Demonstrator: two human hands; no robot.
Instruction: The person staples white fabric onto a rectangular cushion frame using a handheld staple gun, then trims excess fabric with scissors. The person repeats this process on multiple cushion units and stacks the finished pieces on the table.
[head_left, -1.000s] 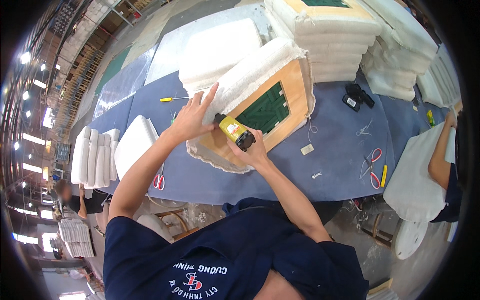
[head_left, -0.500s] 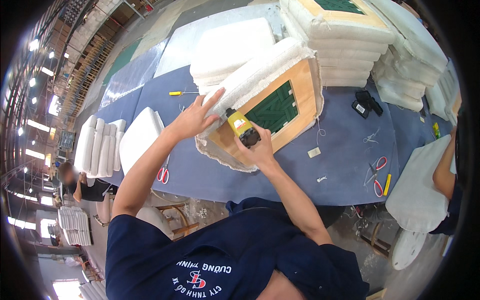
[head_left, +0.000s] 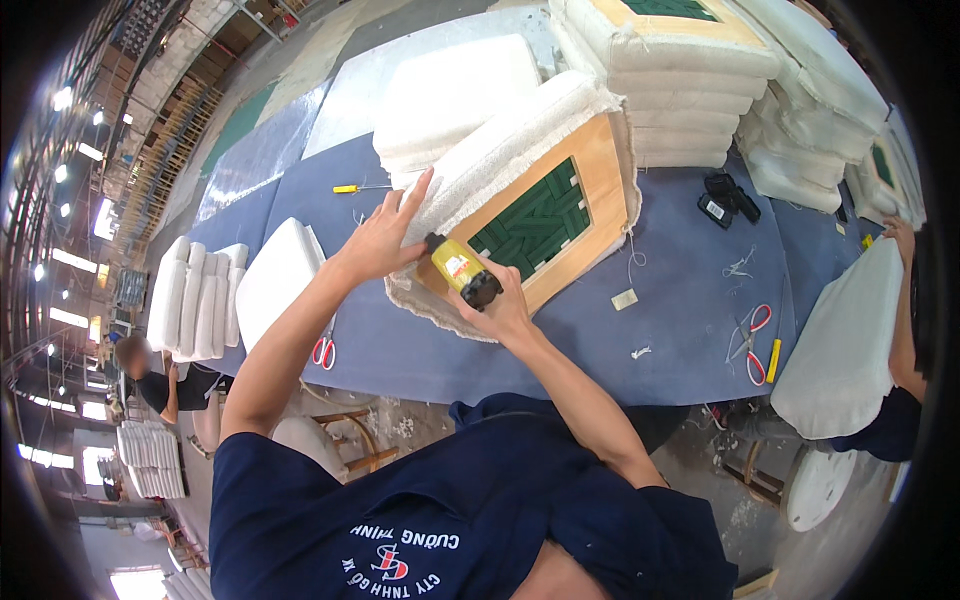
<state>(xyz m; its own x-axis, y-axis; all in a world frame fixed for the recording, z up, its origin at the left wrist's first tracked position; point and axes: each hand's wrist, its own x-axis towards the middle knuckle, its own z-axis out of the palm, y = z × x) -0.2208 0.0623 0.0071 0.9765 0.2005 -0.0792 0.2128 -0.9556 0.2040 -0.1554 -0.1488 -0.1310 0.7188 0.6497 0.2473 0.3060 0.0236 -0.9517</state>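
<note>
A seat cushion (head_left: 490, 150) in off-white fabric leans tilted on the table, its plywood underside (head_left: 600, 190) and the green webbing (head_left: 535, 220) in its cut-out facing me. My left hand (head_left: 385, 235) rests on the fabric edge at the cushion's left, thumb and fingers spread. My right hand (head_left: 503, 308) is closed around a yellow-and-black cordless power tool (head_left: 460, 268). The tool's black nose is by my left thumb, over the left part of the board; whether its tip touches the wood is hidden.
White cushions stand in stacks behind (head_left: 680, 110) and at left (head_left: 195, 300). On the blue table cover (head_left: 680, 300) lie red-handled scissors (head_left: 750, 345), a yellow-handled tool (head_left: 350, 188) and black battery-like blocks (head_left: 728, 200). A co-worker's arm (head_left: 905, 310) holds a cushion (head_left: 840, 350) at right.
My right hand has moved the power tool left and slightly down, closer to my left thumb and the board's left edge. The co-worker at right has raised a hand to the cushion's top.
</note>
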